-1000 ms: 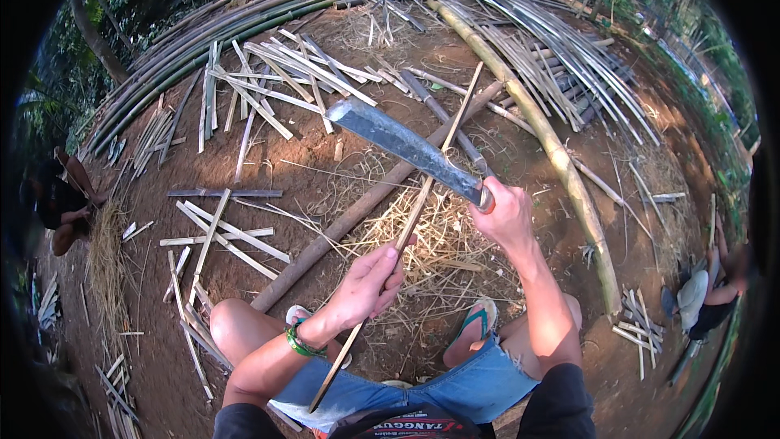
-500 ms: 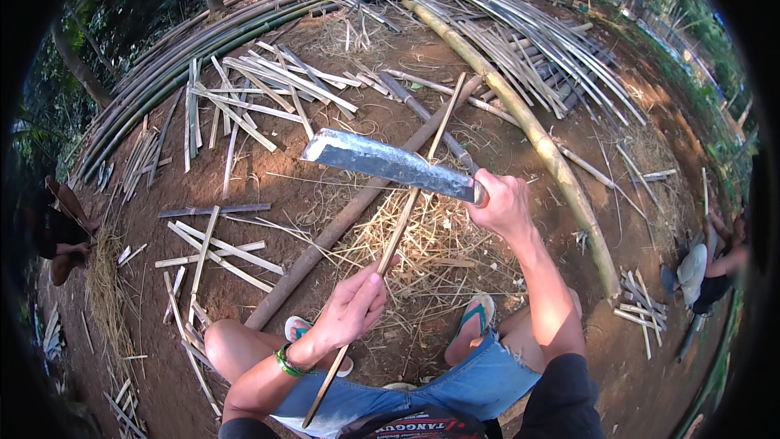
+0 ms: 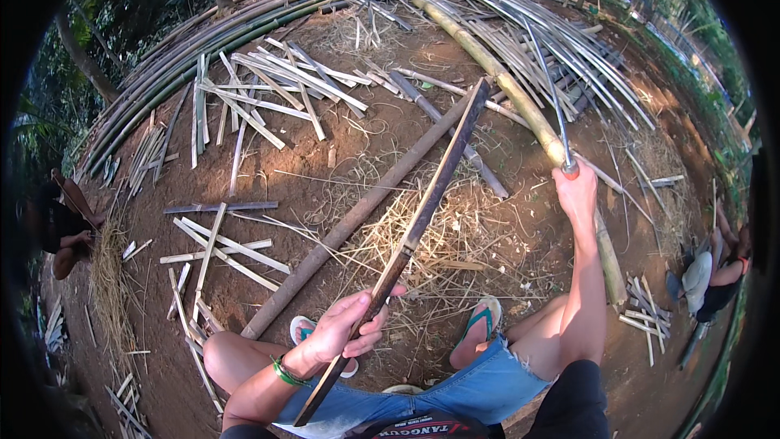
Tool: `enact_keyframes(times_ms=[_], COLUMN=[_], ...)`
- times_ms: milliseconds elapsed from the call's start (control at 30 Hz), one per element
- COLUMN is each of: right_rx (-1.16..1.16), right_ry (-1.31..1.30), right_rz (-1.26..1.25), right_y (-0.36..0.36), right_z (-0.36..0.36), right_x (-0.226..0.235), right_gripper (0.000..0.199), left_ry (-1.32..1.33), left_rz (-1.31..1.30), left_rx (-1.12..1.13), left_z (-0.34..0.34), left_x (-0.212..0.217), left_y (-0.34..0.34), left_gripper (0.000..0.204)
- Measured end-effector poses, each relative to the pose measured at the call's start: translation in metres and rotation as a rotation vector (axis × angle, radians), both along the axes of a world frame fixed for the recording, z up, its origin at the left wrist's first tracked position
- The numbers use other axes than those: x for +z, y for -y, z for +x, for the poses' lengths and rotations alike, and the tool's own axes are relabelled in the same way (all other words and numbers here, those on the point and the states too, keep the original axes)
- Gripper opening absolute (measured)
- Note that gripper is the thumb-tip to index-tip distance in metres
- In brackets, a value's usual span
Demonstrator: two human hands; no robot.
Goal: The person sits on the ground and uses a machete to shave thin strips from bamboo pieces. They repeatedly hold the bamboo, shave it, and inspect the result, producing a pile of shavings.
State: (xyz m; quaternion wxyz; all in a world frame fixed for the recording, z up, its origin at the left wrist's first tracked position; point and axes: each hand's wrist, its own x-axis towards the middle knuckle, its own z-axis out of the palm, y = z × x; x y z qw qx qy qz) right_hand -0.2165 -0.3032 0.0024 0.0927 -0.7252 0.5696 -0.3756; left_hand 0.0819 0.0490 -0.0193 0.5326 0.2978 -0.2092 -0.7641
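My left hand [image 3: 337,332] is closed round a long bamboo strip [image 3: 435,191], which slants from my lap up to the far right. The strip's dark outer face and a knot show. Out to the right, my right hand [image 3: 578,195] grips a machete [image 3: 552,85] by its reddish handle. The blade points away from me, seen nearly edge-on, and is apart from the strip. A pile of pale shavings [image 3: 422,232] lies on the ground beneath the strip, between and beyond my feet.
A brown pole [image 3: 349,232] lies slantwise before me. A thick yellowish bamboo pole [image 3: 520,106] runs beyond the machete. Split strips [image 3: 280,85] lie in heaps to the left and far right. One person [image 3: 69,232] is at the left edge, another [image 3: 715,276] at the right.
The machete has swung off the strip, up and to the right, its blade turned from broadside to edge-on. The strip has rolled in my left hand, showing its wide dark side.
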Motion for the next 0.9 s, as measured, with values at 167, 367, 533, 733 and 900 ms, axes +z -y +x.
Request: enact_keyframes(times_ms=[167, 367, 533, 733, 900], right_rx=[0.223, 0.661, 0.746, 0.731, 0.65], right_ry=[-0.066, -0.187, -0.242, -0.217, -0.243], right_rz=[0.064, -0.14, -0.128, -0.182, -0.221], right_y=[-0.068, -0.126, -0.134, -0.126, -0.118], right_z=[0.049, 0.084, 0.087, 0.09, 0.087], right_x=[0.015, 0.015, 0.007, 0.005, 0.004], right_gripper=[0.017, 0.022, 0.024, 0.024, 0.026], left_ry=[-0.114, 0.148, 0.467, 0.596, 0.723], left_rz=[0.101, 0.02, -0.114, -0.149, -0.188], left_rx=[0.013, 0.067, 0.155, 0.199, 0.202], left_z=[-0.002, -0.015, -0.023, -0.026, -0.026], left_x=[-0.002, 0.003, -0.003, 0.002, 0.005], left_y=[0.017, 0.029, 0.025, 0.018, 0.015], left_gripper=[0.052, 0.057, 0.056, 0.053, 0.051])
